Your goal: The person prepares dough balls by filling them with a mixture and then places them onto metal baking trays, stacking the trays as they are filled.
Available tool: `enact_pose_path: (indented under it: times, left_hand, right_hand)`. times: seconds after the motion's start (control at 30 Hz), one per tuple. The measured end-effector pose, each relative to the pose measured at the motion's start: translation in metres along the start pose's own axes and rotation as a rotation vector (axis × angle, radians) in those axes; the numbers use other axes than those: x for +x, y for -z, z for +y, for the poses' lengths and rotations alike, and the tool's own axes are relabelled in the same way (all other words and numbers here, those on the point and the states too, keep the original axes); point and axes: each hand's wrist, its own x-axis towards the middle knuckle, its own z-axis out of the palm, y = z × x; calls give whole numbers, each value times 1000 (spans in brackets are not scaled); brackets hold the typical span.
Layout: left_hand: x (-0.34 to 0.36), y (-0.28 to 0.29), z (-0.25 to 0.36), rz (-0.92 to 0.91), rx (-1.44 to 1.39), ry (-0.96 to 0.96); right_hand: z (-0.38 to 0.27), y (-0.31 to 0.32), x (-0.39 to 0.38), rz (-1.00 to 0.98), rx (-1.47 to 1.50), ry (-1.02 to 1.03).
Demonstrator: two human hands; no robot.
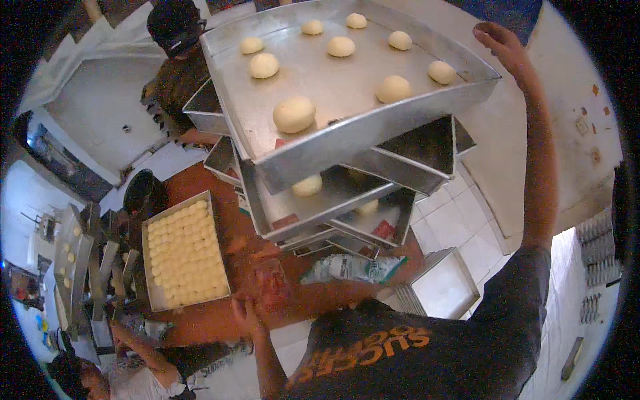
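My right hand point(499, 44) is raised beyond the far right corner of the top metal tray point(363, 130), apart from it, its fingers loosely stretched and nothing in them. On that tray sit several pale dough balls point(294, 115), spaced apart. My left hand point(248, 316) is low by the table's near edge, fingers spread and holding nothing I can see. Close to it lie red plastic packets point(269, 283) on the reddish-brown table point(183, 180). Under the top tray, more metal trays point(320, 220) are stacked crosswise at angles, some showing dough balls and red pieces.
Left of the stack, a tray point(221, 267) is packed with dough balls. A green-and-white plastic bag point(353, 268) lies near the table's edge. Empty-looking trays point(445, 283) stand at the right. Co-workers are at the far left point(175, 87) and near left point(143, 373), beside more stacked trays point(83, 267).
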Motion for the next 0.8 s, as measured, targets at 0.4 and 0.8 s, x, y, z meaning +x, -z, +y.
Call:
enact_pose_path:
  times: [0.4, 0.8]
  left_hand:
    - [-82, -218, 164, -617, 16, -193]
    - [-92, -342, 216, -307, -294, 364]
  right_hand:
    - [69, -62, -25, -293, 1251, -96]
    - [36, 7, -176, 166, 1476, -471]
